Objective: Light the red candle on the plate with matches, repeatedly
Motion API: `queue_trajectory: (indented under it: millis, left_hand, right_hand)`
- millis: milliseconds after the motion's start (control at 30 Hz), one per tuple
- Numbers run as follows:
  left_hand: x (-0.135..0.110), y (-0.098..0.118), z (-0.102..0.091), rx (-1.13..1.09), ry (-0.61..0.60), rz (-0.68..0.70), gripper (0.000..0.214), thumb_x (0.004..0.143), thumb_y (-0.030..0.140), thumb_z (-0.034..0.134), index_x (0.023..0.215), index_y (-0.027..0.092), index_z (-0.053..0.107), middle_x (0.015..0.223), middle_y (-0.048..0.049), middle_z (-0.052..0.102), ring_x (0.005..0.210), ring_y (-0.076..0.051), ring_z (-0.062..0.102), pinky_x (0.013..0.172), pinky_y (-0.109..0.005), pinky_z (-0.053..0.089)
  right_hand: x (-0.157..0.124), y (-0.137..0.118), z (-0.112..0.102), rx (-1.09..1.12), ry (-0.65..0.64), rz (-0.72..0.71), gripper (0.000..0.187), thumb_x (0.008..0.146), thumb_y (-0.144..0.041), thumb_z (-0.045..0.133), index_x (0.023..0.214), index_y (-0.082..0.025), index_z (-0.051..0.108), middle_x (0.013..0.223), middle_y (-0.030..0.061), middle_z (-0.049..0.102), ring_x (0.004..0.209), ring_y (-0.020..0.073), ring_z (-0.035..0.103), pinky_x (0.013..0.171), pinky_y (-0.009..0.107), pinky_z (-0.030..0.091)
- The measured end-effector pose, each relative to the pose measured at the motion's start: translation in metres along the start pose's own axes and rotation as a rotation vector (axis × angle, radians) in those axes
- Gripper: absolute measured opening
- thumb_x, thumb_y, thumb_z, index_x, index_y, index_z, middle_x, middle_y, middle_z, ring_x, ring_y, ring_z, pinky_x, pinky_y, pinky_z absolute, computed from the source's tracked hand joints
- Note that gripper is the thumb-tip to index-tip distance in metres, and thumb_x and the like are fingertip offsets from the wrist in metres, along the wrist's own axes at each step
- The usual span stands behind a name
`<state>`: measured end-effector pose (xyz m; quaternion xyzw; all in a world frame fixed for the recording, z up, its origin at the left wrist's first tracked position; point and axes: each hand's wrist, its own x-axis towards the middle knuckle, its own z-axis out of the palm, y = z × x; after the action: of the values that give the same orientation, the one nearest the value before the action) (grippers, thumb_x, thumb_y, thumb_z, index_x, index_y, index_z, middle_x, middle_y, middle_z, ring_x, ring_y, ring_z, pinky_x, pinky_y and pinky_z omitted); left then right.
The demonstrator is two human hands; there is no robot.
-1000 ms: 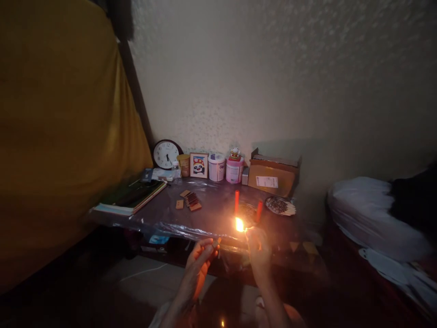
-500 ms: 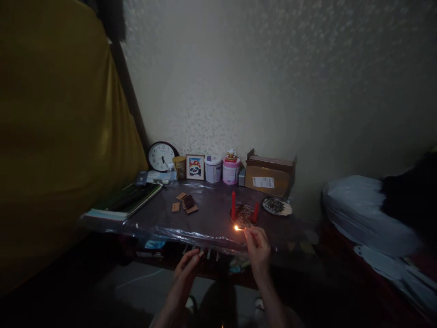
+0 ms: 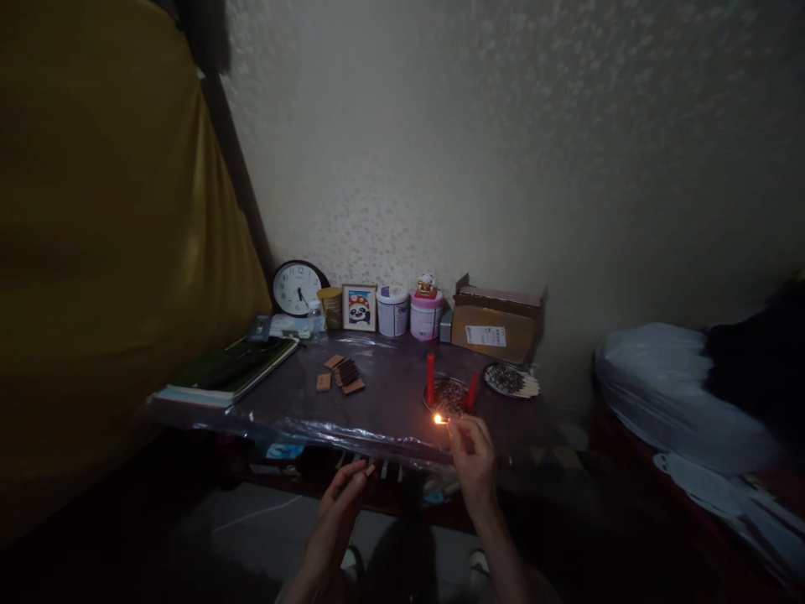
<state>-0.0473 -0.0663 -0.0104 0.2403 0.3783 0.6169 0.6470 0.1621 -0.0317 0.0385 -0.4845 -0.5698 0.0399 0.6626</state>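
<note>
My right hand (image 3: 473, 453) pinches a lit match (image 3: 442, 419) whose small flame glows just in front of a round dish (image 3: 448, 394) on the dark table. Two red candles stand at the dish, one upright (image 3: 431, 378) and one leaning (image 3: 471, 391), both unlit. My left hand (image 3: 343, 501) is below the table's front edge with its fingers closed on a small matchbox (image 3: 370, 470).
A plastic-covered low table (image 3: 377, 419) carries a book (image 3: 232, 369), small brown tiles (image 3: 343, 374), a plate of sticks (image 3: 511, 380), a clock (image 3: 295, 288), jars, a framed picture and a cardboard box (image 3: 496, 327) along the wall. Yellow cloth hangs left; bedding lies right.
The match flame has shrunk from a bright flare to a small glow, and the room is darker. My left hand has dropped lower; my right hand has moved slightly toward the dish.
</note>
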Motion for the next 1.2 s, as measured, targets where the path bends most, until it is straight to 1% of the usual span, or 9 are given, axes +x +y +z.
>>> queue_trajectory:
  millis: [200,333,433,533,667,800,1000,1067,1200]
  left_hand:
    - [0.002,-0.004,-0.003,0.011,-0.027,0.0,0.029,0.064,0.031,0.073,0.089,0.016,0.067,0.09,-0.0095,0.073,0.094,-0.021,0.064,0.085,-0.03,0.044]
    - [0.0,-0.002,-0.001,0.0,-0.009,-0.014,0.031,0.061,0.032,0.076,0.087,0.017,0.068,0.087,-0.0082,0.073,0.092,-0.021,0.065,0.086,-0.03,0.044]
    - [-0.001,-0.001,0.001,0.011,-0.018,-0.014,0.031,0.061,0.031,0.075,0.087,0.017,0.068,0.087,-0.0084,0.073,0.093,-0.023,0.064,0.088,-0.033,0.044]
    - [0.001,-0.001,0.0,0.028,-0.016,-0.007,0.032,0.061,0.032,0.075,0.088,0.017,0.068,0.087,-0.0088,0.073,0.093,-0.024,0.065,0.088,-0.036,0.044]
    - [0.004,-0.003,-0.002,0.026,0.001,-0.01,0.033,0.058,0.033,0.077,0.085,0.017,0.068,0.084,-0.0084,0.074,0.09,-0.025,0.066,0.087,-0.036,0.046]
    - [0.006,-0.005,-0.003,0.028,-0.03,-0.007,0.031,0.061,0.031,0.075,0.087,0.017,0.068,0.086,-0.0085,0.074,0.093,-0.025,0.065,0.088,-0.036,0.045]
    - [0.01,-0.01,-0.005,0.024,0.037,-0.017,0.036,0.052,0.032,0.08,0.082,0.017,0.069,0.083,-0.0088,0.074,0.09,-0.026,0.066,0.087,-0.036,0.047]
    - [0.011,-0.01,-0.003,0.015,0.037,-0.013,0.034,0.055,0.034,0.079,0.083,0.017,0.069,0.083,-0.0085,0.074,0.091,-0.026,0.066,0.087,-0.036,0.046]
    - [0.009,-0.008,-0.001,0.014,-0.044,-0.027,0.029,0.064,0.033,0.073,0.089,0.018,0.067,0.089,-0.0084,0.074,0.097,-0.024,0.063,0.091,-0.034,0.043]
  right_hand:
    - [0.004,0.003,0.002,0.049,0.001,0.039,0.011,0.081,-0.026,0.056,0.074,-0.019,0.062,0.075,0.0014,0.061,0.074,0.0157,0.058,0.069,0.029,0.048]
    - [0.004,0.009,0.005,0.067,0.014,0.085,0.012,0.08,-0.028,0.057,0.077,-0.018,0.063,0.072,0.0011,0.063,0.069,0.0149,0.059,0.065,0.027,0.049]
    - [0.004,0.013,0.009,0.087,0.021,0.123,0.014,0.08,-0.03,0.057,0.078,-0.018,0.064,0.072,0.0014,0.065,0.067,0.0147,0.061,0.064,0.026,0.051]
    - [0.006,0.015,0.012,0.107,0.037,0.154,0.015,0.079,-0.031,0.058,0.078,-0.018,0.064,0.071,0.0016,0.066,0.066,0.0152,0.062,0.064,0.027,0.051]
    - [0.009,0.015,0.014,0.142,0.042,0.18,0.015,0.078,-0.032,0.059,0.076,-0.018,0.063,0.07,0.0017,0.066,0.066,0.0154,0.062,0.063,0.026,0.051]
    - [0.012,0.015,0.016,0.174,0.043,0.208,0.016,0.076,-0.033,0.061,0.075,-0.017,0.063,0.068,0.0011,0.065,0.065,0.0157,0.062,0.063,0.027,0.051]
    - [0.018,0.016,0.018,0.215,0.056,0.257,0.017,0.075,-0.033,0.062,0.075,-0.017,0.065,0.071,0.0025,0.067,0.068,0.0174,0.063,0.067,0.029,0.051]
    - [0.021,0.015,0.019,0.231,0.066,0.276,0.018,0.074,-0.034,0.062,0.074,-0.016,0.065,0.07,0.0027,0.067,0.068,0.0177,0.063,0.066,0.029,0.05]
    - [0.03,0.01,0.019,0.27,0.089,0.313,0.017,0.072,-0.034,0.063,0.072,-0.016,0.065,0.068,0.0015,0.066,0.066,0.0169,0.061,0.064,0.027,0.049]
